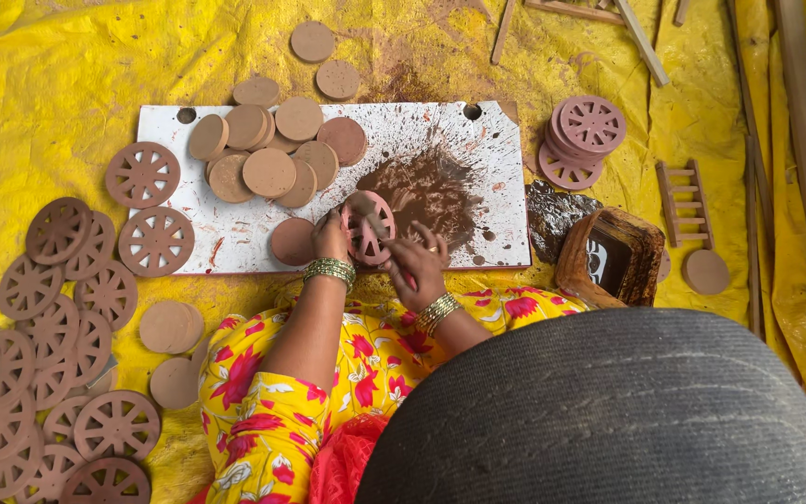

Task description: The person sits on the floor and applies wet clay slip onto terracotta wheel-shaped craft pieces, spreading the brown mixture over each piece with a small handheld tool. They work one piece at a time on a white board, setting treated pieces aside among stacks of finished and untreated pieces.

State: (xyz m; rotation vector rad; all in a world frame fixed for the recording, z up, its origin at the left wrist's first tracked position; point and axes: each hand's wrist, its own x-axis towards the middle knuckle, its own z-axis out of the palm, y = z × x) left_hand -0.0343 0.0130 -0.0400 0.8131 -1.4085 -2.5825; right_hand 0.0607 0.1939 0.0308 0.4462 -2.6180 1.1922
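My left hand holds a round clay wheel upright on its edge over the white board. My right hand grips a thin tool whose tip rests against the wheel's face. Both wrists wear gold bangles. A plain clay disc lies on the board just left of my left hand. Behind it sits a pile of plain clay discs. A dark brown wet clay smear covers the board beside the wheel.
Several cut spoked wheels lie spread over the yellow sheet at the left. Another stack of wheels sits at the right, near a clay-caked box, a small clay ladder and wooden sticks. A grey woven surface fills the lower right.
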